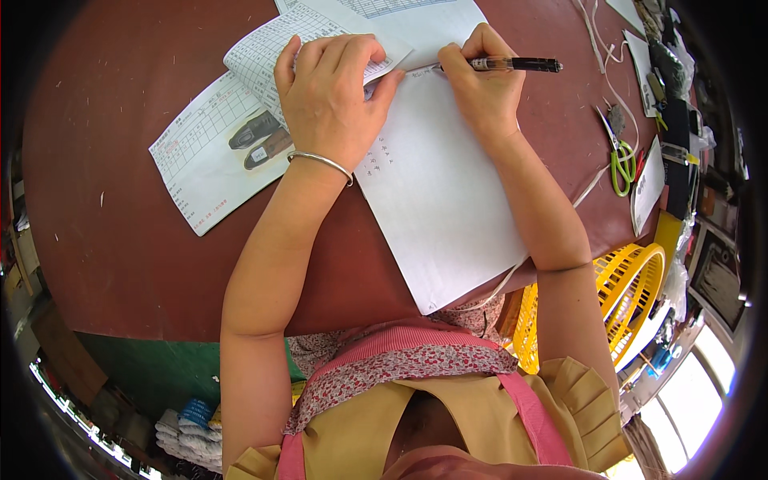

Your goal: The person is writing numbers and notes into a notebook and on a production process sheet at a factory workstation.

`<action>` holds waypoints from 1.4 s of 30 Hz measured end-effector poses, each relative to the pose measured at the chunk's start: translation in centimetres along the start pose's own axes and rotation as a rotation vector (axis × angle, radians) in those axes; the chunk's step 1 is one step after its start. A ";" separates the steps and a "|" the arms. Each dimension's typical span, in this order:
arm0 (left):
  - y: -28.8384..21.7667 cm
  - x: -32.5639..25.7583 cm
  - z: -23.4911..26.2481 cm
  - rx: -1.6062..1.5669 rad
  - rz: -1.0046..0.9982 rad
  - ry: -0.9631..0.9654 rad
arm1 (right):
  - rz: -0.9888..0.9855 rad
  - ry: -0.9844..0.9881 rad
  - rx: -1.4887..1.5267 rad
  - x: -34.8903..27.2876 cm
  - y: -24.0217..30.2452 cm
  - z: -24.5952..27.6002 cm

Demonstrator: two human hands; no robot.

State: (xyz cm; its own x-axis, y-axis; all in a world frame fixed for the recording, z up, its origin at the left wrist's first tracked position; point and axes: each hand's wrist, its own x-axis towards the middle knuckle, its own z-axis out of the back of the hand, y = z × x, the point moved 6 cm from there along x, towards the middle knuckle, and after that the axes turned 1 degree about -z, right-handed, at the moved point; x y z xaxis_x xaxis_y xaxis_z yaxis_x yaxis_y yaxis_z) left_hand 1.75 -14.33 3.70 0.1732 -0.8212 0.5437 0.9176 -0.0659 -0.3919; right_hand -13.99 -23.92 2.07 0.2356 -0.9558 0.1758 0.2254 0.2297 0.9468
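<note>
My right hand (488, 88) is closed around a black pen (538, 65), its tip touching the upper part of a white sheet of paper (448, 208). A few handwritten marks run down the sheet's left side. My left hand (332, 100), with a bracelet at the wrist, is bent over printed sheets (254, 60) with grids. Their folded-back edge passes between its thumb and fingers. Under that hand lies a form (204, 160) with a table and a picture of dark shoes, partly covered by the hand and forearm.
The red-brown table (120, 200) curves around me. On its right lie green-handled scissors (622, 168), white cords (596, 40) and more papers (646, 188). A yellow plastic basket (632, 296) stands beside my right arm, below the table edge. Folded white cloths (188, 440) lie at lower left.
</note>
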 end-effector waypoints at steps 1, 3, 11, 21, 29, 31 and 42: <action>0.0 0.0 0.0 -0.007 -0.003 -0.001 | -0.005 -0.004 -0.017 0.0 0.1 0.0; -0.1 0.0 -0.1 -0.005 -0.002 -0.003 | 0.004 -0.004 -0.036 0.1 0.1 -0.1; 0.5 0.0 0.3 0.024 0.018 -0.013 | 0.008 0.006 0.015 0.1 0.1 -0.5; 0.2 -0.3 0.1 -0.100 0.069 -0.046 | 0.045 0.054 -0.046 -0.9 1.2 -0.7; 0.5 -0.4 0.9 -0.074 0.069 -0.047 | 0.019 0.077 0.020 -0.8 0.3 -1.2; 0.2 -0.3 0.6 -0.098 0.079 -0.049 | -0.010 0.088 0.035 -0.8 0.0 -0.8; 0.4 0.0 0.3 -0.082 0.041 0.015 | 0.011 0.029 0.013 -0.4 0.4 -0.8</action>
State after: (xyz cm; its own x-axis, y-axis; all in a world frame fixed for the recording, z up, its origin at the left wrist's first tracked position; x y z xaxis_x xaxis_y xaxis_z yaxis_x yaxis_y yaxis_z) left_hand 2.23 -14.20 3.79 0.2041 -0.8325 0.5151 0.8773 -0.0779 -0.4736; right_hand -13.29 -23.31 2.16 0.2658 -0.9473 0.1787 0.2100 0.2378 0.9484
